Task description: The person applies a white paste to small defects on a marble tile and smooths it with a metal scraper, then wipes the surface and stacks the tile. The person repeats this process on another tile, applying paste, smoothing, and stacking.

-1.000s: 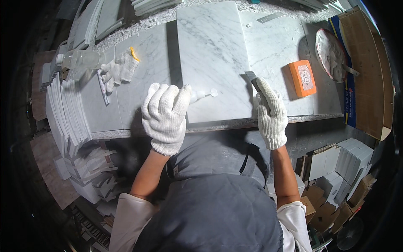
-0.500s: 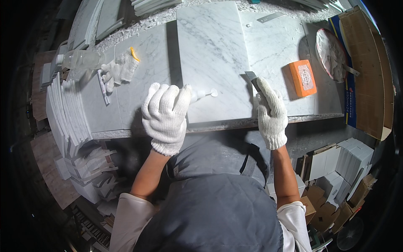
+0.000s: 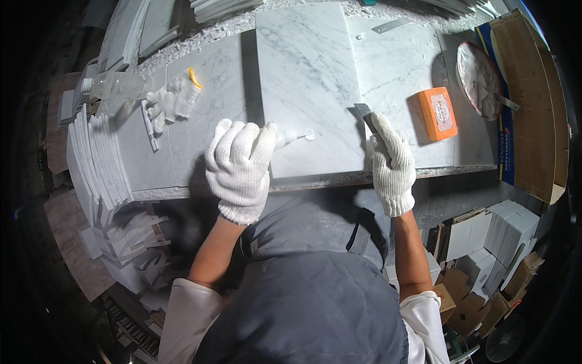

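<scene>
A pale marble slab [image 3: 308, 67] lies lengthwise before me, raised on the larger marble surface [image 3: 212, 103]. My left hand [image 3: 239, 171], in a white knitted glove, is closed around a small whitish squeeze bottle [image 3: 286, 139], mostly hidden by the fingers. The bottle's thin nozzle points right, its tip at a small round wet spot [image 3: 310, 134] on the slab. At the slab's right edge, my gloved right hand [image 3: 393, 162] grips a flat grey scraper [image 3: 365, 115], its blade pointing away from me. The fingers hide the scraper's lower part.
On the right are an orange block [image 3: 436, 113], a round dish of white paste [image 3: 477, 79] and a cardboard box [image 3: 527, 91]. Left: a spare glove [image 3: 182, 97], a marker pen [image 3: 150, 126], a clear bottle [image 3: 118, 86] and stacked slabs [image 3: 100, 161]. A metal blade [image 3: 391, 25] lies farther back.
The spot at the nozzle tip looks clearer, more like a ring, where it was a solid white patch. Both hands, the squeeze bottle and the scraper stay in place.
</scene>
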Demonstrator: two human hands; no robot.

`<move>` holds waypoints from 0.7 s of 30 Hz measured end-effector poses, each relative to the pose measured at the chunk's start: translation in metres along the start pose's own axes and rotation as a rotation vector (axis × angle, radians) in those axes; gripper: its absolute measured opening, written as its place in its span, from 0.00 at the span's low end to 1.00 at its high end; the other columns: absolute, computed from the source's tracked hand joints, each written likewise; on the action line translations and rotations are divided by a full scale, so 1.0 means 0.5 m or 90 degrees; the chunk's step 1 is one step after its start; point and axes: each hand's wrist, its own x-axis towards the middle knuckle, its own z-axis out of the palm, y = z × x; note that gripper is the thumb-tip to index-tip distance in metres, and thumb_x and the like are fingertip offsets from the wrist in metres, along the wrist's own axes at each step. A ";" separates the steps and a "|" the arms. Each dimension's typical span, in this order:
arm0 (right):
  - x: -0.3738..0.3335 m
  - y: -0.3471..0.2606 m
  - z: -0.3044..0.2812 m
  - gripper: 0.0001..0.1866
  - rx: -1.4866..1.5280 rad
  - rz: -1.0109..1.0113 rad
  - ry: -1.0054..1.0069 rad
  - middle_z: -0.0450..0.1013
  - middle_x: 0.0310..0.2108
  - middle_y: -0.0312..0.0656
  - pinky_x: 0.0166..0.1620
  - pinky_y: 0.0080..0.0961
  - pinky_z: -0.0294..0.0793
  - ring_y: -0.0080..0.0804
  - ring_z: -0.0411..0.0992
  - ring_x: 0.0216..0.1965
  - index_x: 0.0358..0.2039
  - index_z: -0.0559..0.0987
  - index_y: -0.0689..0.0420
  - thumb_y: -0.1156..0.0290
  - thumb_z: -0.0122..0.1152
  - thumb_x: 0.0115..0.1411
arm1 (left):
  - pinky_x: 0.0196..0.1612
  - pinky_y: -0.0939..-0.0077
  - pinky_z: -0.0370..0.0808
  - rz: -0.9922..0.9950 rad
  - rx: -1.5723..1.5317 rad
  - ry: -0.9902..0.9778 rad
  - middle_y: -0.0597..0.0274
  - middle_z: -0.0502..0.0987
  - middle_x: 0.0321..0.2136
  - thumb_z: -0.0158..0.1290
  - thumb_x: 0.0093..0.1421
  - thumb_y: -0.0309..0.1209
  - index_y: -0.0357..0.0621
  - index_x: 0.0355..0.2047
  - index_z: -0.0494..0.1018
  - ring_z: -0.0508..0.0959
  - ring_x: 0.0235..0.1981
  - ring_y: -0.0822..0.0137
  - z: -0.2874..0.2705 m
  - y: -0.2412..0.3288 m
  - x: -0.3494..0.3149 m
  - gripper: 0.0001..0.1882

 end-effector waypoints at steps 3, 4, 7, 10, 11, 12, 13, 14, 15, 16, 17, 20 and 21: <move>-0.003 -0.002 -0.002 0.33 0.057 0.038 -0.016 0.75 0.59 0.50 0.63 0.30 0.71 0.38 0.74 0.59 0.62 0.77 0.60 0.93 0.48 0.55 | 0.61 0.60 0.74 -0.009 -0.017 -0.007 0.69 0.76 0.43 0.65 0.48 0.27 0.57 0.43 0.83 0.75 0.51 0.64 0.002 -0.001 0.000 0.20; -0.005 0.000 -0.002 0.33 0.041 0.017 0.000 0.76 0.55 0.49 0.57 0.28 0.74 0.34 0.76 0.52 0.62 0.77 0.58 0.92 0.50 0.55 | 0.60 0.60 0.74 -0.010 -0.023 -0.002 0.69 0.76 0.43 0.65 0.47 0.26 0.57 0.43 0.83 0.75 0.50 0.63 0.002 -0.001 0.000 0.20; -0.005 0.008 0.003 0.32 0.054 -0.030 0.032 0.79 0.48 0.46 0.46 0.23 0.80 0.28 0.78 0.41 0.62 0.78 0.55 0.89 0.54 0.57 | 0.59 0.57 0.75 -0.105 -0.157 0.010 0.67 0.77 0.44 0.68 0.47 0.25 0.53 0.46 0.82 0.77 0.50 0.60 0.003 -0.003 -0.004 0.23; 0.001 0.020 0.008 0.30 0.127 -0.045 0.040 0.78 0.53 0.47 0.51 0.26 0.79 0.30 0.77 0.46 0.62 0.76 0.63 0.89 0.51 0.57 | 0.53 0.63 0.78 -0.490 -0.532 -0.017 0.60 0.79 0.45 0.70 0.55 0.26 0.46 0.52 0.78 0.80 0.47 0.63 0.001 -0.017 -0.012 0.24; 0.000 0.022 0.007 0.27 0.145 0.012 0.041 0.76 0.56 0.51 0.57 0.28 0.76 0.34 0.77 0.52 0.62 0.76 0.63 0.87 0.53 0.61 | 0.51 0.69 0.78 -0.554 -0.556 -0.032 0.59 0.79 0.44 0.68 0.57 0.24 0.43 0.52 0.75 0.80 0.46 0.67 0.006 -0.040 -0.010 0.22; -0.001 0.023 0.006 0.25 0.131 0.023 0.032 0.75 0.58 0.52 0.61 0.30 0.73 0.36 0.75 0.57 0.63 0.75 0.64 0.84 0.54 0.64 | 0.50 0.72 0.78 -0.633 -0.628 0.002 0.61 0.79 0.44 0.65 0.59 0.22 0.40 0.53 0.74 0.80 0.45 0.69 0.014 -0.061 -0.008 0.22; -0.002 0.024 0.002 0.23 0.096 0.043 0.040 0.74 0.60 0.54 0.64 0.32 0.70 0.38 0.73 0.61 0.63 0.73 0.65 0.81 0.54 0.68 | 0.50 0.76 0.77 -0.695 -0.718 0.046 0.62 0.80 0.44 0.63 0.61 0.21 0.37 0.54 0.72 0.79 0.44 0.71 0.025 -0.082 -0.005 0.21; -0.006 0.024 -0.001 0.22 0.153 0.122 0.017 0.75 0.60 0.49 0.47 0.22 0.71 0.26 0.72 0.44 0.65 0.73 0.63 0.76 0.53 0.71 | 0.50 0.75 0.77 -0.677 -0.590 0.001 0.62 0.79 0.44 0.64 0.61 0.23 0.37 0.52 0.71 0.78 0.43 0.71 0.039 -0.112 -0.001 0.20; -0.007 0.022 -0.015 0.22 0.191 0.207 0.002 0.76 0.59 0.44 0.31 0.13 0.72 0.14 0.71 0.28 0.66 0.72 0.60 0.72 0.52 0.73 | 0.50 0.75 0.76 -0.658 -0.576 0.005 0.62 0.79 0.44 0.64 0.61 0.24 0.37 0.52 0.71 0.78 0.43 0.71 0.053 -0.133 0.001 0.20; -0.010 0.022 -0.010 0.22 0.163 0.194 0.039 0.80 0.49 0.37 0.21 0.11 0.57 0.09 0.55 0.19 0.67 0.72 0.57 0.68 0.53 0.74 | 0.50 0.74 0.76 -0.641 -0.565 0.008 0.62 0.79 0.44 0.65 0.60 0.25 0.37 0.52 0.72 0.78 0.43 0.71 0.071 -0.146 0.000 0.21; -0.011 0.019 -0.027 0.23 0.162 0.244 -0.011 0.78 0.39 0.32 0.22 0.12 0.60 0.09 0.58 0.21 0.67 0.71 0.56 0.67 0.53 0.75 | 0.51 0.74 0.76 -0.623 -0.560 0.010 0.62 0.79 0.44 0.66 0.60 0.25 0.38 0.51 0.72 0.78 0.43 0.70 0.090 -0.155 -0.002 0.21; -0.003 0.019 -0.056 0.23 0.147 0.194 0.000 0.72 0.55 0.43 0.33 0.12 0.67 0.14 0.68 0.35 0.67 0.69 0.62 0.72 0.52 0.73 | 0.52 0.71 0.75 -0.614 -0.477 0.004 0.60 0.79 0.44 0.68 0.58 0.29 0.38 0.52 0.73 0.78 0.45 0.69 0.130 -0.158 -0.022 0.24; 0.004 0.021 -0.070 0.24 0.158 0.172 0.031 0.70 0.65 0.50 0.38 0.12 0.70 0.16 0.73 0.41 0.67 0.68 0.65 0.74 0.52 0.73 | 0.52 0.70 0.75 -0.608 -0.437 -0.008 0.60 0.79 0.45 0.68 0.57 0.30 0.38 0.52 0.73 0.78 0.45 0.69 0.140 -0.157 -0.028 0.24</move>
